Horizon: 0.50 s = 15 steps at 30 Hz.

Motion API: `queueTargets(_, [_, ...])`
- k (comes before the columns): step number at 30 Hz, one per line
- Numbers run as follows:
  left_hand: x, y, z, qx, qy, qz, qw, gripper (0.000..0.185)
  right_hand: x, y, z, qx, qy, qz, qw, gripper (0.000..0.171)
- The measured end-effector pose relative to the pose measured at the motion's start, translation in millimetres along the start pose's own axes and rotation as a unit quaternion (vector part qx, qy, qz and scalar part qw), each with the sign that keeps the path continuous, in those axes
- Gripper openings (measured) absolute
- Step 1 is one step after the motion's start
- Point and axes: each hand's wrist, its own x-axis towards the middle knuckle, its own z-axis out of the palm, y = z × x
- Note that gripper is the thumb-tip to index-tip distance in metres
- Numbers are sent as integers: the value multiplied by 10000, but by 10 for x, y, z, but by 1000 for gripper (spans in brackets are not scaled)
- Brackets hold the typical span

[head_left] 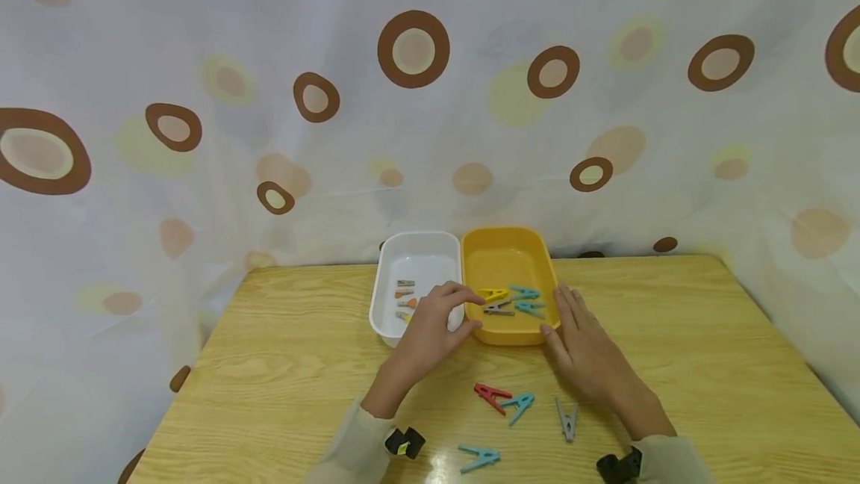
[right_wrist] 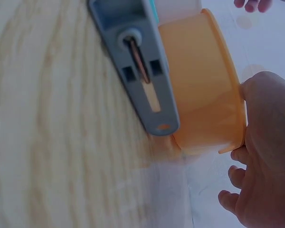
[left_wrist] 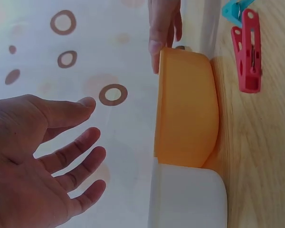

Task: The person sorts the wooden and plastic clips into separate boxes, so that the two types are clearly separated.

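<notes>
My left hand (head_left: 465, 309) hovers over the near rims where the white tray (head_left: 386, 275) meets the yellow tray (head_left: 507, 256). In the left wrist view that left hand (left_wrist: 92, 119) shows a bare palm with fingers spread, holding nothing. My right hand (head_left: 558, 312) lies flat on the table, its straight fingers along the yellow tray's right side. The right hand (right_wrist: 256, 142) has its thumb against the yellow tray (right_wrist: 204, 80). Inside the yellow tray lie a yellow clothespin (head_left: 493, 294), two teal ones (head_left: 527, 300) and a grey one (head_left: 499, 311). Small wooden pegs (head_left: 405, 297) lie in the white tray.
On the wooden table (head_left: 282, 364) in front of the trays lie a red clothespin (head_left: 493, 396), a teal one (head_left: 517, 405), a grey one (head_left: 566, 418) and another teal one (head_left: 479, 457). A spotted curtain (head_left: 430, 95) hangs right behind the table.
</notes>
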Motion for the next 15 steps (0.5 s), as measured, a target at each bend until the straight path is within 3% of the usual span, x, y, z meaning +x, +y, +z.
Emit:
queueTargets(7, [-175,40,-13,-348,-8,161,9993,27,6,23,13,-14,34,-24,10000,73])
queueTargets(15, [-365,44,48,-971,-497,-76,9940,26,0,11,16,9,11,-10,10000,74])
